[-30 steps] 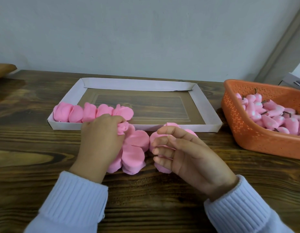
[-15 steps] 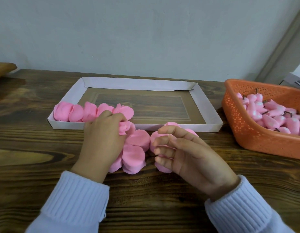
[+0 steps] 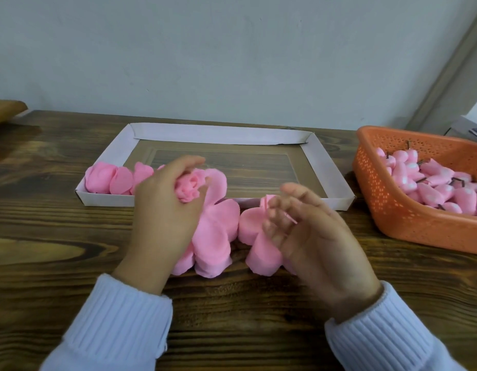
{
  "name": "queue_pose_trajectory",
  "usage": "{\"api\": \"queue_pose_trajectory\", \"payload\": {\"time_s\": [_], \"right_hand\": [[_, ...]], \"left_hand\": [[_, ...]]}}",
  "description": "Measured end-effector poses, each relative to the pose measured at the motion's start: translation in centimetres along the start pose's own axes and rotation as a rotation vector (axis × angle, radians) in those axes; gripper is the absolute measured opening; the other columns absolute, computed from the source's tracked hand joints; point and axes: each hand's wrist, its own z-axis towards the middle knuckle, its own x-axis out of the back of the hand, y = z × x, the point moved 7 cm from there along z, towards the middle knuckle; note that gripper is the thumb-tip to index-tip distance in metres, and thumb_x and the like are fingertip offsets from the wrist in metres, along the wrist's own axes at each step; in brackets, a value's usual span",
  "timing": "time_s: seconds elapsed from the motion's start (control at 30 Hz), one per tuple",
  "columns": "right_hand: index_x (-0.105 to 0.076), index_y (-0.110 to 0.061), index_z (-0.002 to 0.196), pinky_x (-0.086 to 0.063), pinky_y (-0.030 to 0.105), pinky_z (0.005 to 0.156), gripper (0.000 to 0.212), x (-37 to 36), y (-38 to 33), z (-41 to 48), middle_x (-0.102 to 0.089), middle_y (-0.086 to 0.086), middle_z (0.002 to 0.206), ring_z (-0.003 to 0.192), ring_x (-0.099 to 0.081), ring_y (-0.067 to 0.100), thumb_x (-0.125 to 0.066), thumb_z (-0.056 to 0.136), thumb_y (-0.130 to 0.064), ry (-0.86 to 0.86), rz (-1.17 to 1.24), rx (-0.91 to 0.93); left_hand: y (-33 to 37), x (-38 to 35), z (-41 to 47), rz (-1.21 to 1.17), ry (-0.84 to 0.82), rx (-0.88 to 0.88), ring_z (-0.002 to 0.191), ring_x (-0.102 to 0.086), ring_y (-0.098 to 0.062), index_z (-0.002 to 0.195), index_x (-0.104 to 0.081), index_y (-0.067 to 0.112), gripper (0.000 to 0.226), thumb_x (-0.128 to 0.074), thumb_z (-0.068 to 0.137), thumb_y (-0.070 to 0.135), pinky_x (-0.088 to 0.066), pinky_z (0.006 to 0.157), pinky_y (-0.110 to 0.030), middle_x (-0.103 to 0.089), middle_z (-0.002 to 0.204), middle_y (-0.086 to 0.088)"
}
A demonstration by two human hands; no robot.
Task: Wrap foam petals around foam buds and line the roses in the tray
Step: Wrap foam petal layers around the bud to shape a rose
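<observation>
L hand (image 3: pixel 165 212) clenches a part-wrapped rose (image 3: pixel 189 187), fingers curled round it. A wide petal (image 3: pixel 216 180) fans out on the rose's right side. The rose is held at the tray's front rim, above the left petal stack (image 3: pixel 216 236).

R hand (image 3: pixel 306 231) hovers over the right petal stack (image 3: pixel 254 236), fingers loosely bent & spread. It's motion-blurred w/ a thin pink edge by the fingertips, so can't tell if it pinches a petal or holds nothing.

Both stacks lie on the table (image 3: pixel 71 250), side by side & close to touching, just in front of the tray (image 3: pixel 232 133). In the tray's front-left corner a row of roses (image 3: pixel 109 179) sits against the front wall; the row's right end runs behind L hand.

Orange basket (image 3: pixel 392 210) stands to the right, apart from the tray, holding pink buds (image 3: pixel 432 188) w/ dark stems. Pale ribbed sleeves (image 3: pixel 119 317) cover both wrists.
</observation>
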Motion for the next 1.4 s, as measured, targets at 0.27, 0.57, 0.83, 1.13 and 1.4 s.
{"api": "queue_pose_trajectory", "payload": {"time_s": [0.27,0.57,0.83,1.13,1.4], "right_hand": [[-0.061,-0.018,0.116,-0.052,0.034,0.091,0.043,-0.7,-1.3,-0.9,-0.067,-0.001,0.117,0.11,-0.063,0.016,-0.073,0.076,-0.025,-0.033,-0.86,0.311],[-0.07,-0.005,0.088,-0.05,0.044,0.079,0.011,-0.5,-1.3,-0.8,-0.065,0.012,0.088,0.088,-0.062,0.024,-0.069,0.086,-0.015,0.099,-1.184,0.338],[-0.066,-0.013,0.094,-0.053,0.023,0.052,0.015,-0.7,-1.5,-0.8,-0.071,0.0,0.074,0.06,-0.066,0.007,-0.068,0.083,-0.023,0.096,-1.136,0.257],[-0.056,-0.012,0.075,-0.037,0.018,0.037,0.016,0.1,-1.5,-1.2,-0.063,0.003,0.062,0.046,-0.056,0.01,-0.067,0.083,-0.019,0.168,-0.666,0.081],[-0.053,-0.008,0.08,-0.044,0.016,0.045,0.013,0.5,-2.3,-1.3,-0.066,0.005,0.06,0.051,-0.059,0.009,-0.059,0.088,-0.001,0.298,-0.873,0.226]], "left_hand": [[3.7,-1.9,-1.4,-0.52,-0.118,0.008,0.082,-0.065,0.001,0.088,-0.065,0.027,0.027,-0.074,0.079,0.003,-0.05,0.069,-0.012,-0.069,0.085,0.02],[4.0,-3.8,-2.3,-0.543,-0.209,0.043,0.087,-0.065,0.002,0.089,-0.068,0.022,0.022,-0.07,0.081,0.002,-0.052,0.073,-0.015,-0.07,0.09,0.017],[4.3,-3.7,-2.4,-0.5,-0.177,-0.001,0.087,-0.064,0.004,0.091,-0.067,0.023,0.026,-0.071,0.08,-0.001,-0.046,0.073,-0.006,-0.069,0.087,0.017],[1.8,-2.8,-2.5,-0.83,0.062,0.249,0.083,-0.065,-0.007,0.062,-0.061,0.026,0.016,-0.06,0.076,0.034,-0.034,0.107,-0.058,-0.068,0.075,0.009],[2.5,-2.4,-2.3,-0.927,0.108,0.087,0.108,-0.057,-0.019,0.069,-0.065,0.033,0.036,-0.046,0.091,0.052,-0.037,0.099,-0.048,-0.067,0.098,0.009]]}}
